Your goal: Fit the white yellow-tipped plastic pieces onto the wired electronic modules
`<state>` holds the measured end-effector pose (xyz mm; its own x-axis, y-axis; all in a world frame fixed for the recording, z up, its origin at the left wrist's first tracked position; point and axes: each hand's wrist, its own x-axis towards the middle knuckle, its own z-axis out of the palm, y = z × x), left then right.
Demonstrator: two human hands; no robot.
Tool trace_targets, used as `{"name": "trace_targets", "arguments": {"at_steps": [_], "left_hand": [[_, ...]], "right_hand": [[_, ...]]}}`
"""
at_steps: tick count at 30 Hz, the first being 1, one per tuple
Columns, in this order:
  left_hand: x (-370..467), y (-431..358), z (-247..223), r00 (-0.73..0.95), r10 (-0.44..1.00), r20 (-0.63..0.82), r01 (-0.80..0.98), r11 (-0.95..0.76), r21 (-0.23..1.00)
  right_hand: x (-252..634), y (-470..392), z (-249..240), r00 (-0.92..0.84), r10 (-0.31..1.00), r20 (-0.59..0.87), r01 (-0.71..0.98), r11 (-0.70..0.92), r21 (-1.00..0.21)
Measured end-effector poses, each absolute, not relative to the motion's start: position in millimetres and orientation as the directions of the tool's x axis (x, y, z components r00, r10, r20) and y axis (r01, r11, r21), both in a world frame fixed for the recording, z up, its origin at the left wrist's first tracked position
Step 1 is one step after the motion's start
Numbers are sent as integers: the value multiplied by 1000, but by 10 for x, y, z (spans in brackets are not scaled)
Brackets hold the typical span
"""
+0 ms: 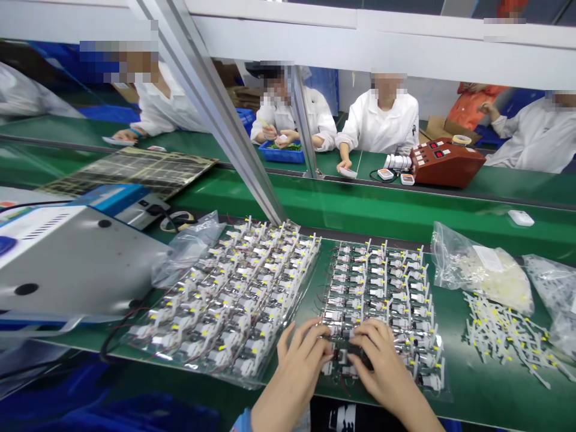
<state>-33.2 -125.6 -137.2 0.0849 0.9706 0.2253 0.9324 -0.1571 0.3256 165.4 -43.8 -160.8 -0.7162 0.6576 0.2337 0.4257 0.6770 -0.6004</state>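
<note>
My left hand (308, 351) and my right hand (380, 354) are close together over the near end of a transparent plastic tray (443, 389). The fingers of both are curled around a small white part (342, 355) in the tray, which they largely cover. Rows of similar white parts (377, 282), with pale sticks attached and thin wires, fill this tray. To the left lies a second transparent tray (252, 381), filled with small white parts (225, 354) with yellow-marked sticks.
Loose white sticks with yellow marks (504, 339) lie at right, beside plastic bags (499, 273). A grey and blue machine (81, 264) stands at left. A metal post (220, 120) rises behind the trays. Beyond the green conveyor (373, 207), co-workers in white coats (382, 129) sit.
</note>
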Motion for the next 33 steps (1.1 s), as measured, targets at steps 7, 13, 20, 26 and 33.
{"name": "trace_targets", "arguments": {"at_steps": [7, 13, 20, 26, 33], "left_hand": [[-324, -1259, -1273, 11, 959, 282, 892, -137, 432], [-218, -1179, -1307, 21, 952, 307, 910, -145, 388], [-42, -961, -1294, 292, 884, 366, 898, -385, 213], [80, -828, -1395, 409, 818, 404, 838, -512, 188], [34, -784, -1521, 421, 811, 406, 832, -524, 182]], "right_hand": [[1671, -504, -1525, -725, 670, 163, 306, 525, -794], [1812, -464, -1468, -645, 739, 194, 331, 499, -801], [1975, -453, -1413, -644, 740, 194, 428, 559, -710], [2195, -459, -1372, -575, 804, 152, 477, 481, -736], [3200, -139, -1781, 16, 985, 170, 889, 64, -453]]}}
